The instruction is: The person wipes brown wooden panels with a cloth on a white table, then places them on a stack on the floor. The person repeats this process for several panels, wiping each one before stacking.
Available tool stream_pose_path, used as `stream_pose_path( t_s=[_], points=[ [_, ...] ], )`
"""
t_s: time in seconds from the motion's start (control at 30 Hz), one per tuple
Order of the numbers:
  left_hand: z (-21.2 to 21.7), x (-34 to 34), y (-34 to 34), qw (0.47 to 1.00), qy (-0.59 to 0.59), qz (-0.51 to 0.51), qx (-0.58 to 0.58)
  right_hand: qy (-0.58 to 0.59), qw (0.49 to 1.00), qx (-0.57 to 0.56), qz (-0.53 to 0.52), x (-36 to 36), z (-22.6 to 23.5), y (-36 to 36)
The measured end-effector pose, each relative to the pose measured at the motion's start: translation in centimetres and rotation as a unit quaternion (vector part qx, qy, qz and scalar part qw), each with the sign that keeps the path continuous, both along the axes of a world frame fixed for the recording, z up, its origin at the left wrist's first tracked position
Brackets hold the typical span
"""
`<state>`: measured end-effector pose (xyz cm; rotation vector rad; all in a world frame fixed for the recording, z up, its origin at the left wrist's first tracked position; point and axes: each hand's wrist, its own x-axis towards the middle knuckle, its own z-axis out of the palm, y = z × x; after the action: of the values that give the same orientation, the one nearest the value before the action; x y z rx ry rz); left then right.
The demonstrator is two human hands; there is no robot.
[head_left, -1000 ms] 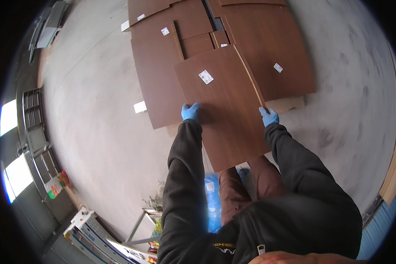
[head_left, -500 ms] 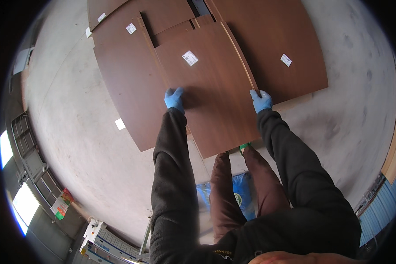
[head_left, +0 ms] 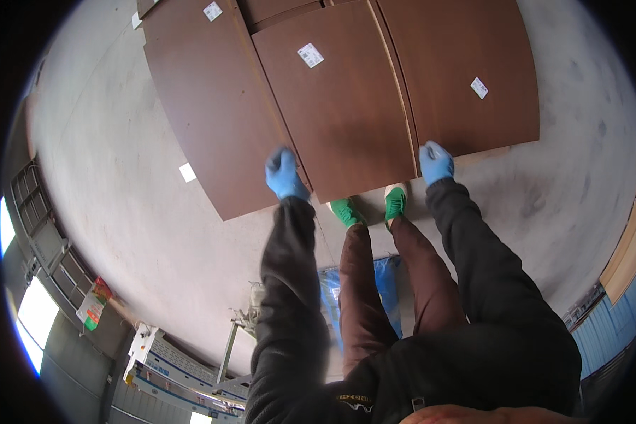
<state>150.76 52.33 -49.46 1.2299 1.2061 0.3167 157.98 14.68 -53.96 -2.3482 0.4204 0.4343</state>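
A brown wood-grain panel point(head_left: 339, 106) with a white label lies flat in the middle, between a left brown panel point(head_left: 198, 106) and a right brown panel point(head_left: 473, 63). My left hand point(head_left: 287, 174), in a blue glove and slightly blurred, hovers over the gap by the middle panel's near left corner. Its fingers look apart, with nothing seen in them. Beside the middle panel's right edge is my right hand point(head_left: 437, 164), also blue-gloved. Its fingers are curled in and appear to hold nothing, above the near edge of the right panel.
My green shoes point(head_left: 346, 210) stand on the grey concrete floor point(head_left: 113, 162) just before the panels. A blue plastic sack point(head_left: 385, 283) lies behind my feet. A metal stand point(head_left: 227, 351) and a white-and-blue machine point(head_left: 177, 374) are at the lower left.
The middle panel has gone from raised and tilted to lying flat between the others. Both hands have come off its edges, and more of my shoes shows.
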Motion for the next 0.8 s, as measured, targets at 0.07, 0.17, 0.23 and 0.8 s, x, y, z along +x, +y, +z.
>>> stream_pose_path(
  t_s=[0.07,0.17,0.23,0.8],
  points=[
    [-0.1,-5.6,-3.4,0.983,0.058,0.148,-0.091,-0.002,0.996,0.045,-0.073,-3.9,0.0,-2.0],
    [-1.7,-11.6,-6.1,0.902,0.136,0.182,-0.367,0.118,0.989,-0.017,-0.085,-7.8,-1.2,-3.2],
    [-3.8,-13.4,-8.1,0.852,0.094,0.208,-0.471,0.256,0.962,-0.095,-0.018,-9.2,-1.9,-2.4],
    [-9.3,-12.8,-10.3,0.83,0.052,0.276,-0.482,0.289,0.766,0.335,-0.467,-8.1,-1.9,4.7]
  ],
)
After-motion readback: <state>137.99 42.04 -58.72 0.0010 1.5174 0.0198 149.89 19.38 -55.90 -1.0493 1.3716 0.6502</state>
